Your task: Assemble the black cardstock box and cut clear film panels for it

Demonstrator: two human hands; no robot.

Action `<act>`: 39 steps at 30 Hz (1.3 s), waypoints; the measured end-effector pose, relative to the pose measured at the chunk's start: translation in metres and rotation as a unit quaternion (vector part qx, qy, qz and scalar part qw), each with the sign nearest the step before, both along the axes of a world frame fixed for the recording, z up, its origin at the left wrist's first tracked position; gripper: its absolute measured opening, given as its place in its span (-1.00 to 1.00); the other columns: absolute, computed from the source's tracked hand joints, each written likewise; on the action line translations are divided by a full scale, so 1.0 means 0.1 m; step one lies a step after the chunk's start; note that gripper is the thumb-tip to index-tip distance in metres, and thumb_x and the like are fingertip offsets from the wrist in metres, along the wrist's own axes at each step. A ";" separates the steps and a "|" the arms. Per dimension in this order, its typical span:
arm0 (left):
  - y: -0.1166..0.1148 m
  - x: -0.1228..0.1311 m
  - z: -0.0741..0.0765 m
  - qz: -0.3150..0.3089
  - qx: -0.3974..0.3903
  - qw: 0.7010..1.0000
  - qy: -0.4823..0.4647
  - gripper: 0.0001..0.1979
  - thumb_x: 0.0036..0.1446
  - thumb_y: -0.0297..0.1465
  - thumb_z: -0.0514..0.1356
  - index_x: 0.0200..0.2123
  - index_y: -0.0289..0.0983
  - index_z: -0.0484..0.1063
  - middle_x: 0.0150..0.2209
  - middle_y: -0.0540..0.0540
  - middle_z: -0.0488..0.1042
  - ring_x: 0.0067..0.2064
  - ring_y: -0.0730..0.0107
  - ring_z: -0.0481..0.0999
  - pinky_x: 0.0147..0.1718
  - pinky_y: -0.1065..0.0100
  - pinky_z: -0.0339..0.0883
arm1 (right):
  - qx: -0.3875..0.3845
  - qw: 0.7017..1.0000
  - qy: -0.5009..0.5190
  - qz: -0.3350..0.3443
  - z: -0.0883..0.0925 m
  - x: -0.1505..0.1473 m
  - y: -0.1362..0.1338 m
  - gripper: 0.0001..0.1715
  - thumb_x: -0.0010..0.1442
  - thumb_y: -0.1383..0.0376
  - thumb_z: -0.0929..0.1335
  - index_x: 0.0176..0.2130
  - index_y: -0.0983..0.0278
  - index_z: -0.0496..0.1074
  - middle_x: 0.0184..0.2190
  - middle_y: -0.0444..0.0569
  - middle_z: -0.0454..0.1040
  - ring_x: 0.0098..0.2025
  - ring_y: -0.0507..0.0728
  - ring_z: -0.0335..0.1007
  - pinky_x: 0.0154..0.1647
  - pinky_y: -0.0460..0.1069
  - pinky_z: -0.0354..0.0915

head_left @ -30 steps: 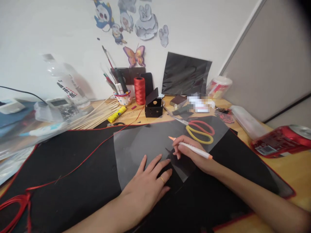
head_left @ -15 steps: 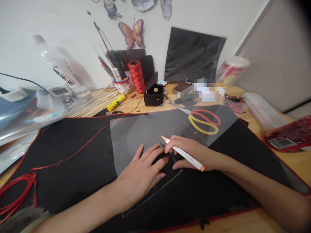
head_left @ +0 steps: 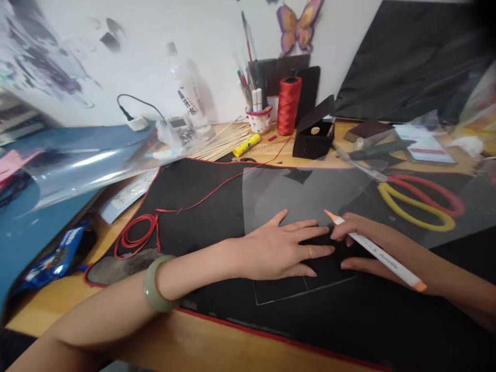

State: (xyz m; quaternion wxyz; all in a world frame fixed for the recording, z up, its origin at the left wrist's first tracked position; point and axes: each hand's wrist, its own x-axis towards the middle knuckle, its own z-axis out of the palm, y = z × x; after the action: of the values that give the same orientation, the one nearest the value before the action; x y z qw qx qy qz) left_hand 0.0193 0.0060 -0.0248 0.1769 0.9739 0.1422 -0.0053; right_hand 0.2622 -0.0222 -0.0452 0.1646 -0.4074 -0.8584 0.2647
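Note:
My left hand (head_left: 287, 248) lies flat with its fingers spread, pressing on the dark work surface. Beneath and below it shows a black rectangle (head_left: 279, 292) marked by thin pale lines; the hand covers much of it. In my right hand (head_left: 399, 247) is a white marker (head_left: 382, 256), its orange tip pointing up and left, just beyond the left fingertips. A clear plastic sheet (head_left: 267, 194) lies on the black mat (head_left: 209, 186), partly under both hands. Scissors (head_left: 418, 201) with red and yellow handles rest at the right.
Red cord (head_left: 137, 232) is coiled at the mat's left. Behind stand a red thread spool (head_left: 289, 106), a cup of pens (head_left: 259, 120), a black box (head_left: 315, 139) and a bottle (head_left: 191, 98). A yellow glue stick (head_left: 247, 145) lies near wooden sticks (head_left: 222, 143).
My view has swung left, so the scene sits farther right in the frame. My left hand's fingers are straighter and flatter. The right hand still holds the marker.

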 end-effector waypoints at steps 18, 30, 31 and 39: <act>0.02 -0.02 -0.08 -0.015 0.032 0.999 -0.002 -0.50 0.23 -0.17 -0.16 0.19 -0.21 0.01 0.27 -0.13 -0.06 0.28 0.21 -0.15 0.11 -0.20 -0.14 | 0.023 1.000 -0.017 0.005 -0.02 0.01 0.00 -0.63 0.04 0.23 0.38 -0.16 0.12 0.20 -0.31 -0.13 0.29 -0.36 0.03 0.30 -0.34 -0.10 0.24; 0.01 0.00 -0.13 -0.022 0.058 0.998 0.000 -0.51 0.23 -0.17 -0.15 0.18 -0.21 0.02 0.27 -0.15 -0.05 0.28 0.16 -0.14 0.11 -0.21 -0.15 | -0.015 1.000 0.011 0.012 0.04 -0.02 0.00 -0.67 0.06 0.26 0.37 -0.17 0.13 0.21 -0.32 -0.14 0.27 -0.33 0.02 0.27 -0.32 -0.10 0.23; 0.01 0.00 -0.13 -0.024 0.058 0.998 0.000 -0.51 0.23 -0.17 -0.16 0.18 -0.21 0.01 0.27 -0.15 -0.05 0.28 0.16 -0.14 0.10 -0.21 -0.14 | -0.018 1.000 0.016 0.012 0.05 -0.02 0.00 -0.68 0.06 0.26 0.37 -0.17 0.13 0.21 -0.32 -0.14 0.27 -0.33 0.03 0.27 -0.31 -0.10 0.23; 0.03 -0.01 -0.16 -0.027 0.060 0.998 0.005 -0.49 0.23 -0.16 -0.16 0.20 -0.20 -0.02 0.27 -0.17 -0.08 0.28 0.10 -0.15 0.11 -0.21 -0.17 | -0.026 0.999 0.041 0.019 0.08 -0.03 -0.01 -0.68 0.06 0.24 0.37 -0.17 0.17 0.24 -0.30 -0.12 0.27 -0.31 0.02 0.26 -0.28 -0.09 0.21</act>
State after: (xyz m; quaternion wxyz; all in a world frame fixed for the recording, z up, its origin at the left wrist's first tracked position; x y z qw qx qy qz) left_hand 0.0187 0.0086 -0.0405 0.1168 0.9862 0.1168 -0.0065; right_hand 0.2591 -0.0232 -0.0371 0.1840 -0.3835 -0.8516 0.3064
